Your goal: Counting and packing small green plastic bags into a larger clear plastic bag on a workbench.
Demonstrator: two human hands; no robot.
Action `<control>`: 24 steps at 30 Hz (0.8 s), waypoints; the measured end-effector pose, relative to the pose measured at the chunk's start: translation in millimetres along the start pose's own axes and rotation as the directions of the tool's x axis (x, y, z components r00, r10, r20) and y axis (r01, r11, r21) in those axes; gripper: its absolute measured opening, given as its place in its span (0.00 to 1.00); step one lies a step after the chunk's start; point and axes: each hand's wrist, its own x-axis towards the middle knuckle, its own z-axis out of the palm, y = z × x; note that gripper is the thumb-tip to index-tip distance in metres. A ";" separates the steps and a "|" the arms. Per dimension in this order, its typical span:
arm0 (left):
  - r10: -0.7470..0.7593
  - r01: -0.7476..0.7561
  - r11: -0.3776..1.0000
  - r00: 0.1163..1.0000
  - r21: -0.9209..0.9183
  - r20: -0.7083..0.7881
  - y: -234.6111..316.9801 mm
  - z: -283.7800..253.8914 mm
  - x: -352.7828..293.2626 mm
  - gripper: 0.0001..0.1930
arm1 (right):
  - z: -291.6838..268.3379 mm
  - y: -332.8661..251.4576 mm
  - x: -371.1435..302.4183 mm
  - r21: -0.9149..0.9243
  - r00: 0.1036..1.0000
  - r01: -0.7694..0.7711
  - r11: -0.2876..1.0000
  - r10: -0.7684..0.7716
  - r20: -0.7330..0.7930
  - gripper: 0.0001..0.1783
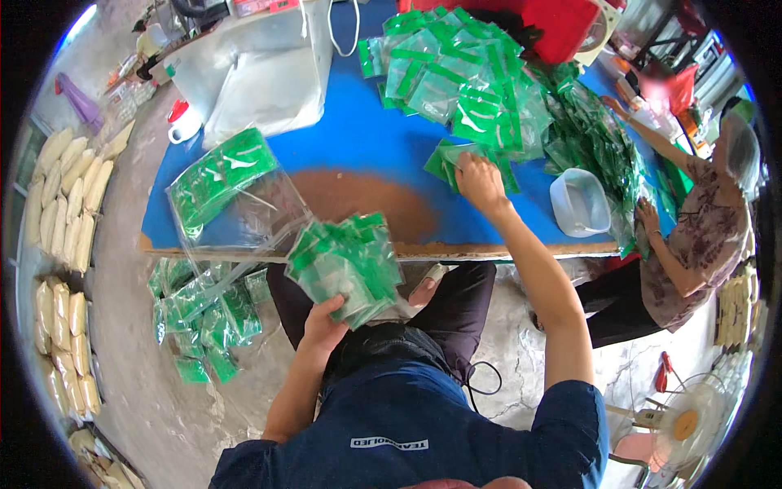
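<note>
My left hand [324, 324] is closed around the lower edge of a fanned stack of green-and-clear plastic packets [358, 261], held over my lap in front of the table edge. Out over the blue table, my right hand [482, 181] has its fingers pinched together at a few similar packets [444, 160] lying flat; its fingertips are partly hidden. Just beyond them spreads a large heap of the same packets [481, 90]. On the left side of the table lies a big clear bag [281, 204] with green packets inside, its open end hanging toward the edge.
A clear plastic tub [580, 204] stands right of my right hand. Far left are a large translucent bin [265, 90] and a red-and-white cup [184, 124]. More bagged packets [212, 318] lie on the floor. A co-worker [700, 220] handles packets at right; a fan [688, 424] stands behind.
</note>
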 end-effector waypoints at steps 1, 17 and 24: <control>0.009 -0.009 1.000 1.000 -0.005 -0.015 2.6 7.2 -1.6 0.29 | -9.3 -5.6 -0.9 0.009 1.000 0.013 1.000 -0.013 0.008 0.16; -0.120 0.107 0.922 0.993 0.372 0.012 21.8 38.9 9.9 0.28 | -82.1 -100.3 -45.1 0.370 0.911 0.413 0.832 -0.368 -0.189 0.28; 0.049 -0.058 0.958 0.998 0.282 0.040 24.0 32.6 2.8 0.27 | -25.1 -16.5 -42.2 0.269 0.883 0.223 0.937 -0.077 -0.464 0.12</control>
